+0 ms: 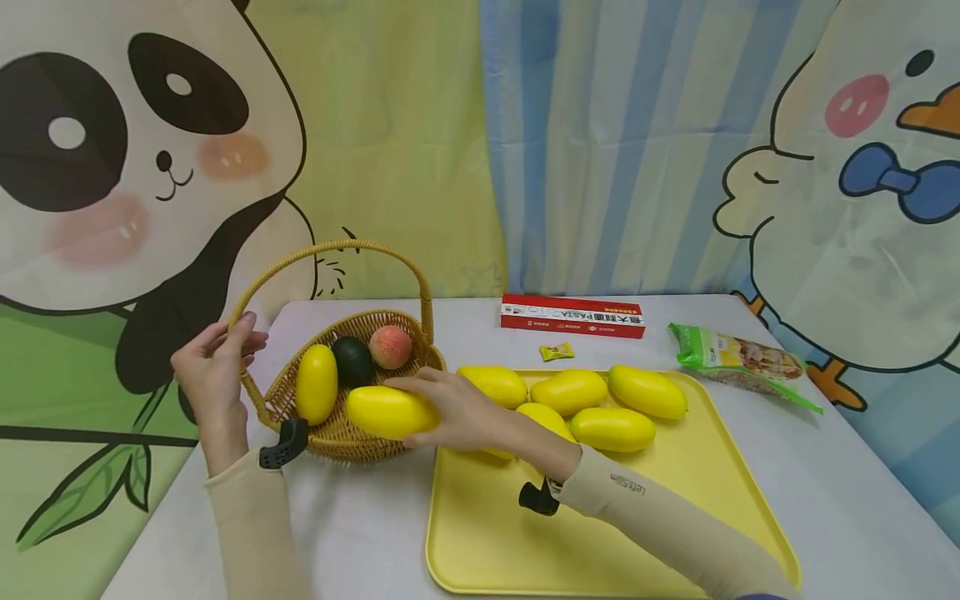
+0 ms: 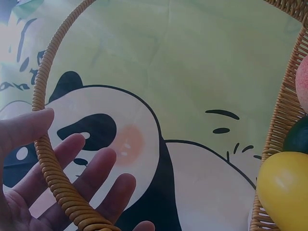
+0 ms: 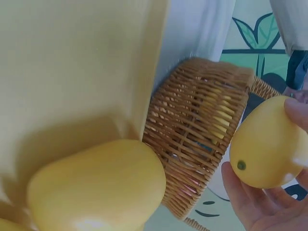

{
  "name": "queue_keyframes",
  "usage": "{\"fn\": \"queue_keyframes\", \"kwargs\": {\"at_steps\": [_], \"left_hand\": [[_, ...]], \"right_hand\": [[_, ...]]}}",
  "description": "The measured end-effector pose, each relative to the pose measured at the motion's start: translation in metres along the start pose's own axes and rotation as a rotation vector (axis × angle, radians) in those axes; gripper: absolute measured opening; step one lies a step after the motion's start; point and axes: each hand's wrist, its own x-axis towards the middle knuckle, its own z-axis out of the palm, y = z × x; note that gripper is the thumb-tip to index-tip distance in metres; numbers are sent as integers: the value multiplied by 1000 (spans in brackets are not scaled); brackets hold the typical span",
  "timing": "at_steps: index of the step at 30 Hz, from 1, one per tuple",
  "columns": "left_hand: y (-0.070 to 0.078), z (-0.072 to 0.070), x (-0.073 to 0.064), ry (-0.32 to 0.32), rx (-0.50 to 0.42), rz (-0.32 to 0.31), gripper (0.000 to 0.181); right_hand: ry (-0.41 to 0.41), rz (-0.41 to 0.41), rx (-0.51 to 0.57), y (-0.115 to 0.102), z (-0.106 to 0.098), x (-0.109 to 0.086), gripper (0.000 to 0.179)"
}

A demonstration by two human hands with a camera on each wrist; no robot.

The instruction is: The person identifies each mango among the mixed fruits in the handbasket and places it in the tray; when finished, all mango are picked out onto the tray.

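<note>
My left hand [image 1: 213,367] holds one side of the arched handle [image 2: 48,166] of a wicker basket [image 1: 352,450], its thumb against the woven cane and the fingers behind. In my right hand [image 1: 468,408] is a yellow mango [image 1: 386,412], gripped over the basket's near right rim; its green stem spot faces the right wrist camera. Inside the basket are another mango [image 1: 317,385], a dark green avocado-like fruit [image 1: 353,362] and a pink peach [image 1: 391,347]. Several more mangoes [image 1: 648,392] lie on a yellow tray [image 1: 637,517], partly hidden by my right forearm.
Behind the tray lie a red pasta box [image 1: 572,316] and a small yellow wrapped packet [image 1: 557,352]. A green food bag [image 1: 738,360] lies to the tray's right on the white table [image 1: 352,533]. Printed curtains [image 1: 600,150] hang along the back.
</note>
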Motion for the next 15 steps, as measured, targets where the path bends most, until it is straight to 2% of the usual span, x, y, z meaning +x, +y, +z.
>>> {"fn": "queue_keyframes", "kwargs": {"at_steps": [7, 15], "left_hand": [[0, 0, 0, 0, -1, 5, 23], [0, 0, 0, -3, -8, -3, 28]], "right_hand": [[51, 17, -21, 5, 3, -21, 71], [84, 30, -25, 17, 7, -40, 69]]}}
